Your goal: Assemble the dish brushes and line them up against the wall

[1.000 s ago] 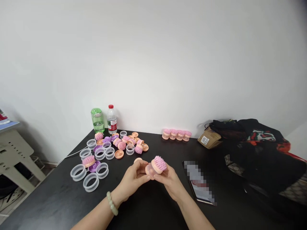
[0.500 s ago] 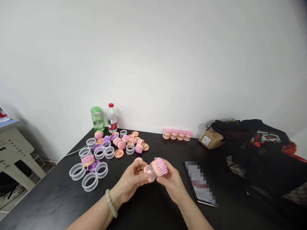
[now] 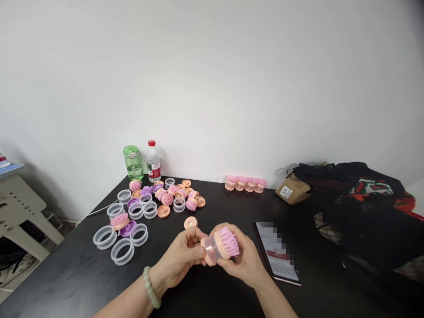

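Between my hands, above the front of the black table, is a scrubbing brush (image 3: 218, 246) with pink bristles, a peach rim, a clear middle ring and a peach base. It lies tilted, bristles toward the right. My left hand (image 3: 185, 251), with a pale green bead bracelet on the wrist, pinches the base end. My right hand (image 3: 245, 256) wraps round the bristle end from the right. Just beyond my left hand, a round peach cap (image 3: 190, 222) with a hole lies on the table.
Clear rings (image 3: 122, 251), pink brush heads (image 3: 167, 199), and peach and purple caps (image 3: 127, 228) spread over the left. Two bottles (image 3: 153, 161) stand behind them. Several assembled brushes (image 3: 245, 183) line the wall. A phone (image 3: 276, 254), paper bag (image 3: 293, 190) and dark clothing (image 3: 364, 212) are on the right.
Both hands have shifted slightly down and to the right with the brush. The peach cap beyond the left hand now shows more fully.
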### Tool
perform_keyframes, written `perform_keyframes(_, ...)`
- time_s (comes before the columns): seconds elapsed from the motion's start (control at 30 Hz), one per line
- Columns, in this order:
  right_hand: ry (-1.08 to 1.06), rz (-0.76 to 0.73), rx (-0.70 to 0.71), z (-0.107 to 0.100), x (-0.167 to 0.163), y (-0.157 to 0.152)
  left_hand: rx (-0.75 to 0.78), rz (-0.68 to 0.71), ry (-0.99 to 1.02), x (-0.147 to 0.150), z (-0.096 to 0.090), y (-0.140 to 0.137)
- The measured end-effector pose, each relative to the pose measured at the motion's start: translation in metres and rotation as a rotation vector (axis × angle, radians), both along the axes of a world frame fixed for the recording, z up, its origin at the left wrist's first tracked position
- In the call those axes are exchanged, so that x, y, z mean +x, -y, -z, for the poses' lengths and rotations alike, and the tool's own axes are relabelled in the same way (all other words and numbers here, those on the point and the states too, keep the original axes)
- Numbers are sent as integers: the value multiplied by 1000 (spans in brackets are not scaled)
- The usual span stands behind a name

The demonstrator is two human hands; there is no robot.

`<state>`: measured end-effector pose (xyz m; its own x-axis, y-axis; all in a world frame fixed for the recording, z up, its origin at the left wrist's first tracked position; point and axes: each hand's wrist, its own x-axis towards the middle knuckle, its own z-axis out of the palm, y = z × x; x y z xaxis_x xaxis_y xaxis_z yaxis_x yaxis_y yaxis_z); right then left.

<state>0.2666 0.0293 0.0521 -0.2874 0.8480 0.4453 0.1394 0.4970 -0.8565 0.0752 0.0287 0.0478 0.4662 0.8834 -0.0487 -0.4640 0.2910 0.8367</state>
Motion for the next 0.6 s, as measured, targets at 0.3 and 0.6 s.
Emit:
perform_keyframes(0.3,164,-19,87,-13,6,5,-243,206,163,1,9,-1)
perform_keyframes(0.6,118,142,56,-4,-1,2,338,-159,-164,-1,3,-2)
